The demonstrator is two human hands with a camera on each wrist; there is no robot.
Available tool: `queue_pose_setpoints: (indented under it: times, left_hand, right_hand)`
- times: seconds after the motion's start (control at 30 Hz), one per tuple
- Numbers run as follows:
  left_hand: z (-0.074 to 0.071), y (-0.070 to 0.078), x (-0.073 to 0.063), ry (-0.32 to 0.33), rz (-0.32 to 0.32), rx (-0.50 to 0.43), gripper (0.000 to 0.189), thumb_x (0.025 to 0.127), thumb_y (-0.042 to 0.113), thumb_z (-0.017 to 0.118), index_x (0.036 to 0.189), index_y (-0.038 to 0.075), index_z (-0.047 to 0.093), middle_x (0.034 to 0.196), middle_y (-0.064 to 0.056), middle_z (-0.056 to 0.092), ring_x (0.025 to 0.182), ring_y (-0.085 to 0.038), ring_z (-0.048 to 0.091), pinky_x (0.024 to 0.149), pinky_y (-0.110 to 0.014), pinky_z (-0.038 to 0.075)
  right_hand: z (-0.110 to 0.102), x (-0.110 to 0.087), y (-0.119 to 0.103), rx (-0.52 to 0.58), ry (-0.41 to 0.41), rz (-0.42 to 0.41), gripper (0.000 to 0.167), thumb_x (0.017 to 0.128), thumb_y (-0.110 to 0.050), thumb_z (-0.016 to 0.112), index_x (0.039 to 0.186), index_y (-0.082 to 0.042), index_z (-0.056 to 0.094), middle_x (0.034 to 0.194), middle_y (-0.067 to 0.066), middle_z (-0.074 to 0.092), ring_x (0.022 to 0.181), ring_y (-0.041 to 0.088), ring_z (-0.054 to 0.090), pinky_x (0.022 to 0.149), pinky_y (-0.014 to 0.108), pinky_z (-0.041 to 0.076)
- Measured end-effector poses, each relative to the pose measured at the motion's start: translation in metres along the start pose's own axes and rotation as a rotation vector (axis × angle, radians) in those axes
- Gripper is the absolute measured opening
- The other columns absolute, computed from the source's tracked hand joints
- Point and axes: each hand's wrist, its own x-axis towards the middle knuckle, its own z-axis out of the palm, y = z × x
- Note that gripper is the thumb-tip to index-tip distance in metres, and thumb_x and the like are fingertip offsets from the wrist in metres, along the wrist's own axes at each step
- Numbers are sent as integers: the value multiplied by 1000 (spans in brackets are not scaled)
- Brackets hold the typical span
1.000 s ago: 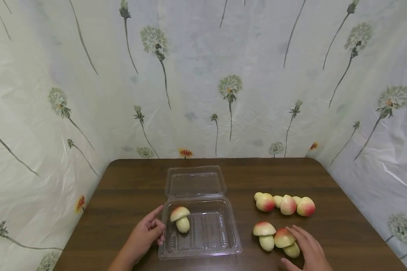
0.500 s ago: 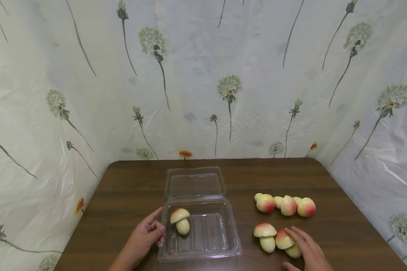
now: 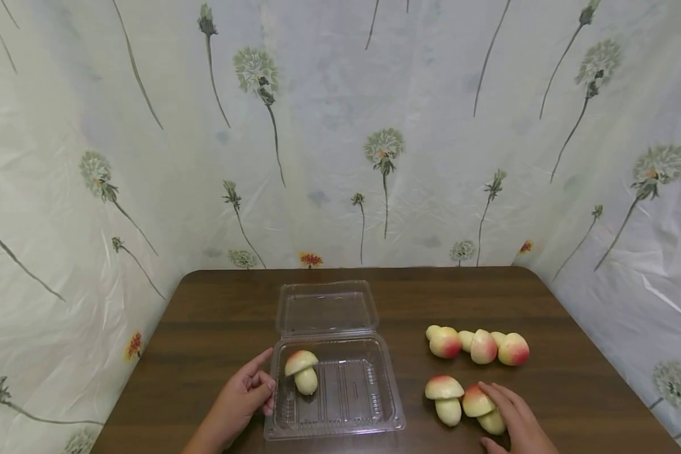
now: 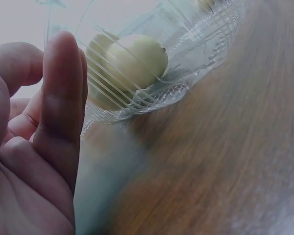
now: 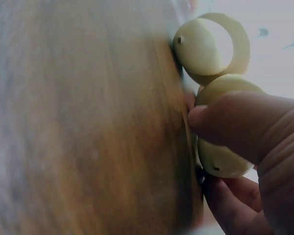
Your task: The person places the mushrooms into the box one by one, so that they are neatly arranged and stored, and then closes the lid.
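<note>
- I see the brown, streaked worktop (image 5: 88, 122), blurred, filling the left of my right wrist view.
- At upper right I get the first mushroom (image 5: 201, 49), pale, with a dark spot on its rounded stem end.
- Lower in frame, my right hand (image 5: 269, 152) holds the second mushroom (image 5: 223, 159), thumb (image 5: 230, 117) across its middle, fingers (image 5: 230, 205) below.
- I make out faint marks on a pale backdrop (image 5: 279, 66).

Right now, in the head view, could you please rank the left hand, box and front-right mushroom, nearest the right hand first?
1. Front-right mushroom, at the right hand.
2. Box, farther left.
3. Left hand, beyond the box.
</note>
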Motion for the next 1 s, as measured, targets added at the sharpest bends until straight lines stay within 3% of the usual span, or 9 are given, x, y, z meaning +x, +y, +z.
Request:
queue_pose_setpoints:
  times: [0.1, 0.23, 0.33, 0.5, 0.83, 1.0]
  left_hand:
    - [0, 0, 0, -3, 1, -6, 76, 105, 14, 65, 166, 1, 20, 90, -5, 63, 72, -11, 64, 66, -24, 61]
    - [1, -1, 0, 2, -1, -10, 75, 105, 13, 64, 165, 2, 21, 90, -4, 63, 72, -10, 64, 66, -23, 61]
    - [1, -1, 1, 5, -1, -7, 75, 105, 12, 64, 165, 1, 21, 89, -3, 63, 72, -10, 64, 65, -23, 61]
    - [0, -2, 1, 3, 5, -3, 75, 105, 11, 64, 165, 1, 21, 88, -3, 63, 71, -10, 64, 65, -23, 60]
    - [1, -1, 0, -6, 22, -7, 76, 105, 12, 64, 165, -1, 20, 88, -2, 63, 71, -9, 64, 65, -23, 60]
    - [1, 0, 0, -9, 29, -5, 76, 105, 12, 64, 165, -2, 19, 88, -2, 64, 71, -9, 64, 65, -23, 61]
  right_hand:
    - [-1, 1, 0, 15, -25, 28, 92, 62, -11, 99, 144, -5, 56, 134, 20, 59, 119, 38, 59, 82, 48, 60]
    - [-3, 3, 0, -5, -13, 31, 92, 62, -9, 99, 144, -7, 57, 131, 15, 62, 115, 33, 60, 82, 34, 59]
    - [-3, 4, -1, -4, -17, 41, 92, 62, -9, 99, 144, -7, 57, 131, 13, 62, 113, 32, 60, 82, 30, 59]
    - [-4, 3, -1, 44, -42, 72, 90, 64, -11, 99, 144, -7, 57, 131, 15, 62, 111, 29, 59, 73, 25, 57]
    - [-6, 1, -1, 111, -39, 70, 93, 65, -8, 99, 145, 0, 53, 132, 24, 60, 110, 42, 60, 64, 24, 59]
    - [-5, 1, 0, 93, 6, 45, 95, 62, -7, 100, 145, -1, 53, 131, 21, 61, 109, 27, 60, 64, 21, 59]
